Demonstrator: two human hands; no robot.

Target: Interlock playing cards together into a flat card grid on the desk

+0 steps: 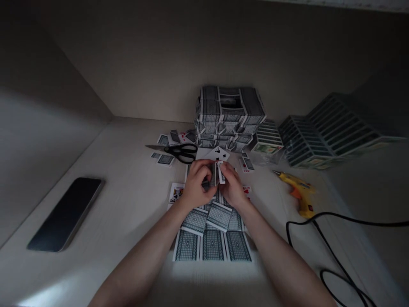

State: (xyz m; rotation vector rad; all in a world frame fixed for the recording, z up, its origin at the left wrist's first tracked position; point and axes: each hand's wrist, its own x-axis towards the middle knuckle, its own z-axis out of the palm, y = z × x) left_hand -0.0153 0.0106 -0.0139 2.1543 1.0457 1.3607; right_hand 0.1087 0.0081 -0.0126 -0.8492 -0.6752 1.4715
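My left hand [199, 183] and my right hand [232, 184] meet over a spread of playing cards. Between them stands a small folded playing card [221, 173], pinched by my right thumb and fingers. The fingers of my left hand curl around the card's other side, touching a folded part of it. Below my hands, patterned card backs [212, 245] lie in a row, with loose cards [220, 215] tilted on top. A five of spades [219, 153] lies face up just beyond my fingers. Part of a king card [177, 193] shows left of my left wrist.
Black-handled scissors [181, 150] lie beyond my left hand, near small cut card pieces [165, 159]. A built structure of cards [231, 115] stands at the back wall. Card stacks [332, 128] stand at right, near a yellow glue gun [300, 194] with a black cord [332, 214]. A phone [66, 214] lies left.
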